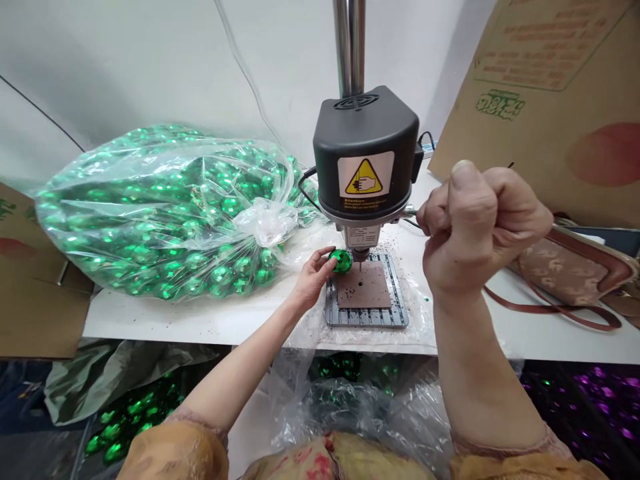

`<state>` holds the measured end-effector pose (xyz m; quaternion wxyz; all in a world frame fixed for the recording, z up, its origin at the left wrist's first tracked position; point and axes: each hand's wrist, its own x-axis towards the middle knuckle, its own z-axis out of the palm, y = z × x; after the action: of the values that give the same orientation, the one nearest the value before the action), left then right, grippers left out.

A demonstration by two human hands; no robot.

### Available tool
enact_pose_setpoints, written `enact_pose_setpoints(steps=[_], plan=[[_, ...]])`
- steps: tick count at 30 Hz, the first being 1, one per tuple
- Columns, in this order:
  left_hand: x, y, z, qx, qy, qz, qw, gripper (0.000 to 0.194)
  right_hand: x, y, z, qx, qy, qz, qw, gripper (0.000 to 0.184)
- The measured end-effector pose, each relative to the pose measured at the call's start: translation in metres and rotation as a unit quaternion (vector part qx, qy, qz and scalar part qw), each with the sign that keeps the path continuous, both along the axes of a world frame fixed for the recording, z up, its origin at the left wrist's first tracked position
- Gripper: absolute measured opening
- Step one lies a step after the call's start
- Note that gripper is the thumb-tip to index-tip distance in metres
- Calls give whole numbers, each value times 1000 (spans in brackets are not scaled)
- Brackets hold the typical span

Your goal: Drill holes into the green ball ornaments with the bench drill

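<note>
My left hand [315,279] pinches a shiny green faceted ball [342,261] between thumb and fingers. The ball is just left of the thin bit [361,265] of a small bench drill press [367,157]. Below it, a brown square pad [375,287] with a dark hole lies on the slotted metal base [367,319], strewn with dark crumbs. To the right of the machine, my right hand [473,227] is raised and closed in a fist around the drill press handle, which it mostly hides; a dark tip pokes out above the knuckles.
A big clear bag [165,213] of green balls fills the left of the white table [150,320]. Cardboard boxes [555,100] stand at both sides. A patterned handbag [570,267] with a brown strap lies at right. Below the edge are plastic sheeting [350,407], more green balls and purple ones [607,400].
</note>
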<state>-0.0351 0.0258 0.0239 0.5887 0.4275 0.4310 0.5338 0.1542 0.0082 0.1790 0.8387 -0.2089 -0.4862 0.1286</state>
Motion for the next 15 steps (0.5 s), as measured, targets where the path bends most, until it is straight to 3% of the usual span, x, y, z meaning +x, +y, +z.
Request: enact_pose_setpoints(steps=[6, 15], plan=[[15, -5, -18, 85, 87, -18, 992, 59, 0, 1, -1, 17, -3, -1, 1000, 47], [18, -9, -20, 133, 194, -50, 971, 60, 2, 3, -5, -26, -24, -40, 999, 52]])
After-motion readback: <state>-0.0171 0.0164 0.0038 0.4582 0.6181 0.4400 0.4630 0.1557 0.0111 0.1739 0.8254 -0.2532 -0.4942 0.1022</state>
